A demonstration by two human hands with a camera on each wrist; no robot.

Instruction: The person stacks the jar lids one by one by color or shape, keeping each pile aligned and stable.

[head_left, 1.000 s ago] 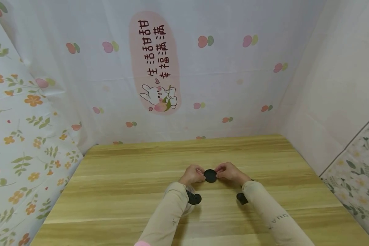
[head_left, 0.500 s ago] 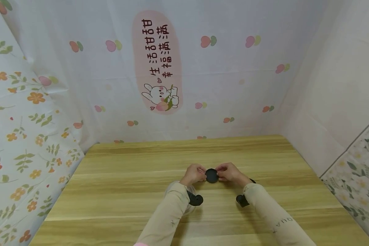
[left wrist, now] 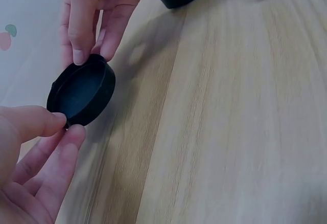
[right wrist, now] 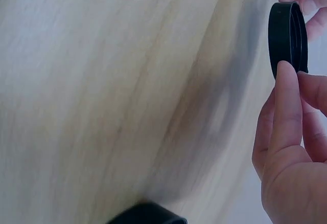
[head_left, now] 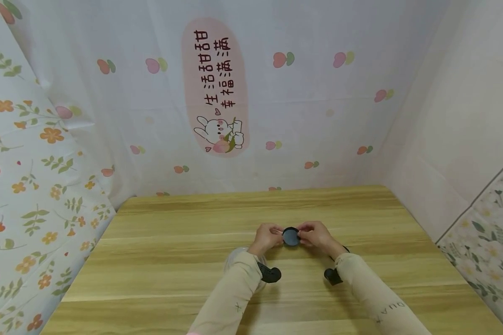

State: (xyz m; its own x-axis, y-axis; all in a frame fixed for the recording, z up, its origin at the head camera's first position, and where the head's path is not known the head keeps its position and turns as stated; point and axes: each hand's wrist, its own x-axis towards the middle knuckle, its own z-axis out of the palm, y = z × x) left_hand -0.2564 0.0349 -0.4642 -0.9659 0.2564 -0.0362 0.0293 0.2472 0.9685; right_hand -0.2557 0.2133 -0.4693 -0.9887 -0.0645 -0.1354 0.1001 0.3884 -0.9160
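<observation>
Both hands hold a shallow round black lid [head_left: 291, 237] above the table, one at each side. My left hand [head_left: 267, 238] pinches its left edge between thumb and fingers. On the opposite edge, my right hand [head_left: 316, 236] pinches it in the same way. In the left wrist view the hollow side of the lid [left wrist: 82, 91] and its raised rim show. The right wrist view has the lid [right wrist: 287, 40] nearly edge-on, tilted up off the wood. Beneath the left forearm stands a clear round container [head_left: 234, 256], mostly hidden by the sleeve.
A wood-grain table [head_left: 172, 232] spreads under the hands. Behind it hangs a white printed cloth [head_left: 302, 107], with a floral curtain [head_left: 37, 195] at the left and a pale cloth wall [head_left: 452, 139] at the right. Black devices [head_left: 270, 273] sit on both wrists.
The lid has tilted, its face now looking lighter and turned more toward the head camera. Both hands have shifted slightly to the right with it, keeping their pinch.
</observation>
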